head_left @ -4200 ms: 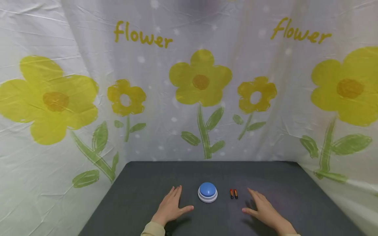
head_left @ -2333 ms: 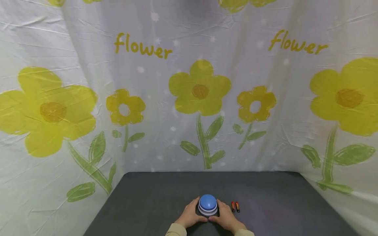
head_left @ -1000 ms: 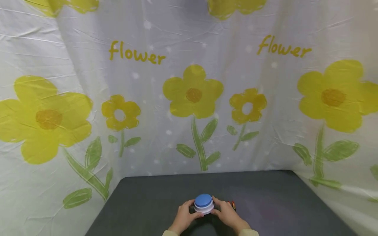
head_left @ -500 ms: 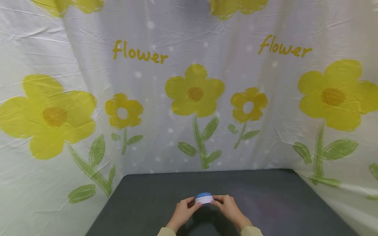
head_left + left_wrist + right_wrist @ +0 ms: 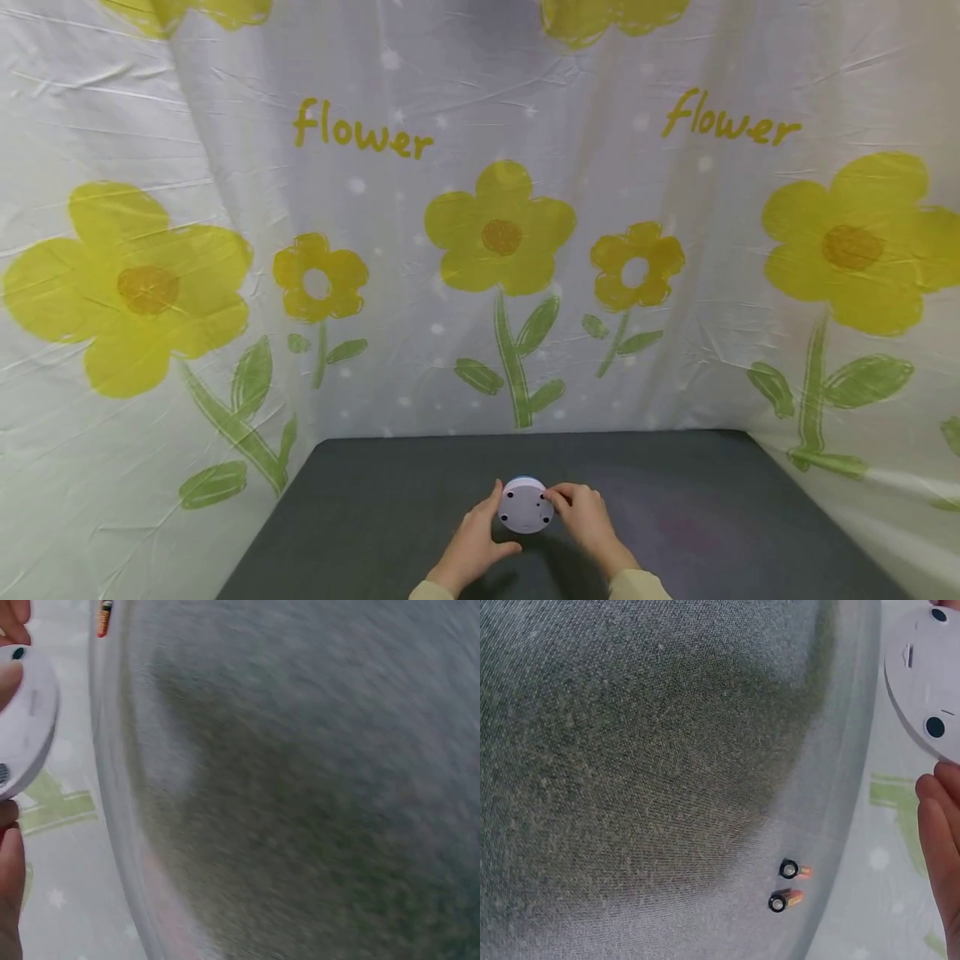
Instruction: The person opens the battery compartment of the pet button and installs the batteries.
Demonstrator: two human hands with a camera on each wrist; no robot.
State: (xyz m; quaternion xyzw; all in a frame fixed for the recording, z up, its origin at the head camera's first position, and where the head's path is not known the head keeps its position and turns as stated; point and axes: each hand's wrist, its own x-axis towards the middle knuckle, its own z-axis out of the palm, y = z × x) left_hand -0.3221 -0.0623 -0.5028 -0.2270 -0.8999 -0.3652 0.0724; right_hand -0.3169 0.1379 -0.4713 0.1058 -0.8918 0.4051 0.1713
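A round push button [image 5: 525, 510] with a blue dome and white base is held above the table, tipped so that its flat white underside faces me. Dark round feet and a small slot show on that underside in the right wrist view, where the button [image 5: 930, 682] is cut off by the frame edge. My right hand [image 5: 588, 523] pinches its right edge between thumb and fingers. On the other side, my left hand [image 5: 474, 537] has straight fingers against the left edge, its thumb spread away below. Only a sliver of the blue dome shows along the top.
Two orange-and-black batteries [image 5: 786, 901] lie side by side on the dark grey table [image 5: 375, 500]; in the head view my right hand hides them. A white curtain [image 5: 405, 333] printed with yellow flowers stands behind the table and along both sides.
Both hands came in from the sides, took the button and raised it off the table. It has since turned from dome up to underside facing me, and the left thumb has come off it.
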